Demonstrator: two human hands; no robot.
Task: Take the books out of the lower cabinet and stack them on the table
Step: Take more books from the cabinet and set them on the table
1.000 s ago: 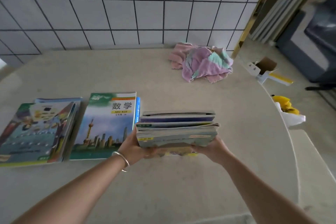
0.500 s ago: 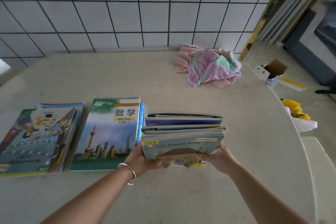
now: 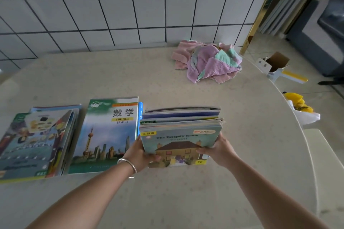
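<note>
Both hands grip a thick stack of thin books near the front middle of the beige table. The top cover shows a yellow house. My left hand, with a silver bracelet on its wrist, clasps the stack's left near corner. My right hand clasps its right near corner. The stack tilts with its near edge low, close to the tabletop. To its left lies a maths textbook with a city skyline cover. Further left lies another pile of books.
A heap of pink, purple and green cloths lies at the back right of the table. A tiled wall stands behind it. Off the curved right edge, on the floor, are an open cardboard box and a bag with yellow contents.
The stack in my hands has tipped forward and come down toward the tabletop, so its top cover now faces me. The books on the left have not moved.
</note>
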